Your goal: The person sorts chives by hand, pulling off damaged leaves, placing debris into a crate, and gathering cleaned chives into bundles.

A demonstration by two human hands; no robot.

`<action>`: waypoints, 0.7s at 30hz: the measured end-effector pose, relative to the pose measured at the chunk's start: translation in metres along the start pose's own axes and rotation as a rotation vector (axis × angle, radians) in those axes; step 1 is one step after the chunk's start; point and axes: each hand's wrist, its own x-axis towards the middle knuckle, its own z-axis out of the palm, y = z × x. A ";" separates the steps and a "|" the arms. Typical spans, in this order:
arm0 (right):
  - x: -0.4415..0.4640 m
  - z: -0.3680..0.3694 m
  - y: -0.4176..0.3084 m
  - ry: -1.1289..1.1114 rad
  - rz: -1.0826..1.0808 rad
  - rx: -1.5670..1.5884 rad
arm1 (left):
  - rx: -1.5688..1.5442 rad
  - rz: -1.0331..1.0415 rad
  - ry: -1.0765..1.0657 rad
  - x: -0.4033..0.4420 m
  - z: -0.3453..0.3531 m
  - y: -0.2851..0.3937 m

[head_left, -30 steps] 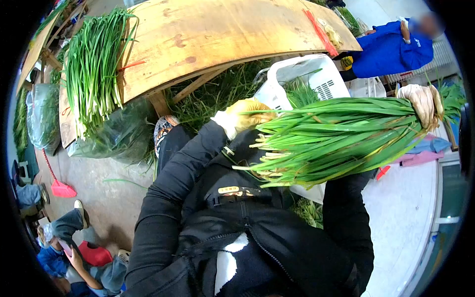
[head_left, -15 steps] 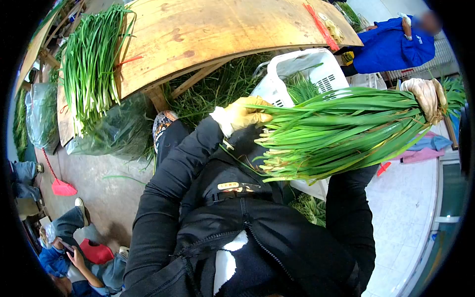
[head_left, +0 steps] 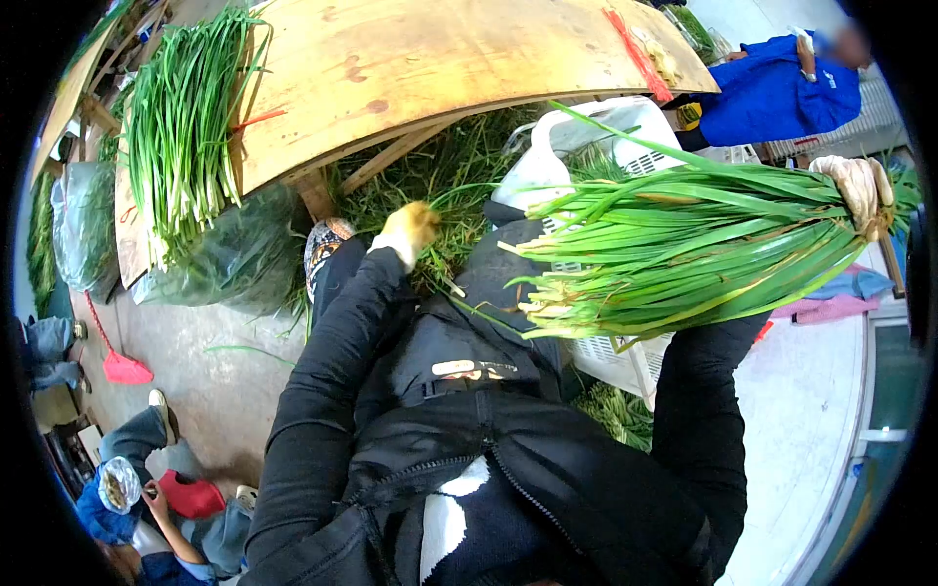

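At two o'clock, your right hand [head_left: 850, 193] clasps bundle [head_left: 699, 249], likely so pale ends [head_left: 547, 298] face left hand [head_left: 408, 231]; can't tell its grip.

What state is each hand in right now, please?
Left hand: blurred; open or closed cannot be told.
Right hand: closed around a bunch of chive-like greens.

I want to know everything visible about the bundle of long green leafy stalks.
The bundle of long green leafy stalks is held sideways by the pale-gloved right hand near its right end. Flat leaves, some yellowed, run to pale ends, loosely fanned at the picture's left. No tie shows. It partly hides a white slotted plastic basket.
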 end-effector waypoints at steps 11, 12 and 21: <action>0.001 0.000 0.002 0.025 0.002 0.001 | 0.423 0.552 -0.650 -0.063 0.069 0.124; 0.002 -0.001 0.002 0.027 0.003 -0.002 | 0.334 0.593 -0.613 -0.057 0.069 0.115; 0.001 -0.002 0.003 0.037 0.010 0.002 | 0.951 0.186 -0.186 0.013 -0.046 -0.006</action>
